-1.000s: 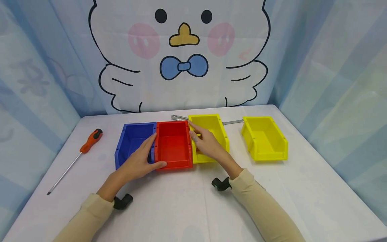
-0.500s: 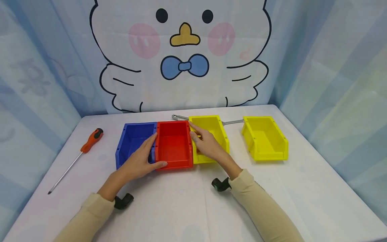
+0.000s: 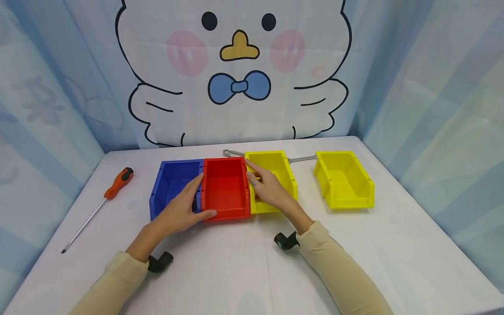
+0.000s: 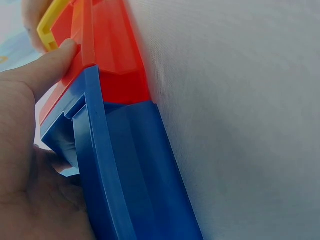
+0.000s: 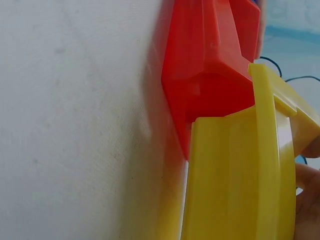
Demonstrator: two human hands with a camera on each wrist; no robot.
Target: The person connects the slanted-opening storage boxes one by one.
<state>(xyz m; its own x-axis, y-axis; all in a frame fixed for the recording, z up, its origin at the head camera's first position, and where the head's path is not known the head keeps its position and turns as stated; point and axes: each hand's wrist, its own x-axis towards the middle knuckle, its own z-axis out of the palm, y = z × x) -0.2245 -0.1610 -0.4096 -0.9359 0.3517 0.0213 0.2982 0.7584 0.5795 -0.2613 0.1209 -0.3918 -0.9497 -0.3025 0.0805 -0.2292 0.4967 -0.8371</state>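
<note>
A blue bin (image 3: 157, 186), a red bin (image 3: 226, 213) and a yellow bin (image 3: 294, 186) stand side by side, touching. My left hand (image 3: 179, 214) holds the blue bin where it meets the red one. Its fingers reach into the blue bin and its thumb lies on the red bin's front rim; in the left wrist view some fingers hide behind the blue wall. With my right hand (image 3: 271, 188) I grip the yellow bin's left wall beside the red bin. One finger lies along the rim, and other fingers are partly hidden inside.
A second yellow bin (image 3: 346, 203) stands apart at the right. Behind the yellow bins lies a metal wrench (image 3: 303, 159), partly covered from view. An orange-handled screwdriver (image 3: 114, 186) lies at the left of the white table (image 3: 236, 267). Printed curtains (image 3: 433, 131) surround the table.
The held yellow bin has shifted slightly toward me along the red bin's side, with my right hand on it. My left hand, the blue bin and the red bin stay put.
</note>
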